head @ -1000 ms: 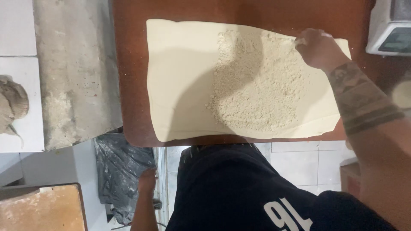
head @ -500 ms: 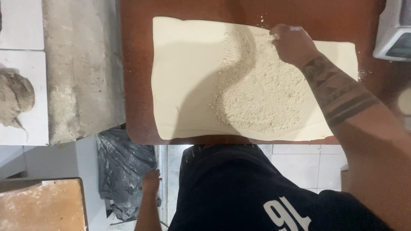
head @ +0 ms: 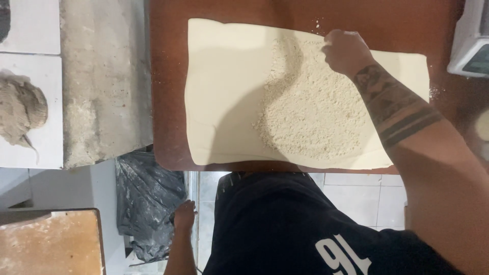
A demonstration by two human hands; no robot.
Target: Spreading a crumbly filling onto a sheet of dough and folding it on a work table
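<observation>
**Spreading crumbs over the dough sheet**

Reddish-brown counter (head: 168, 102) carried our pale dough sheet (head: 224, 91). Our right hand (head: 346, 51), fingers bunched together, touched the far edge of the crumb filling (head: 310, 112), mid-spread, we judged. Bare dough leftward called for wider sweeps. Our left hand (head: 184, 216) hung loosely curled, empty.

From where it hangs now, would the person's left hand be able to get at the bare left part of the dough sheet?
Probably yes. The left hand hangs low beside the body, below the table edge, holding nothing visible. The bare part of the dough sheet lies just above, with nothing on it; the right hand works the crumbs farther off.
</observation>
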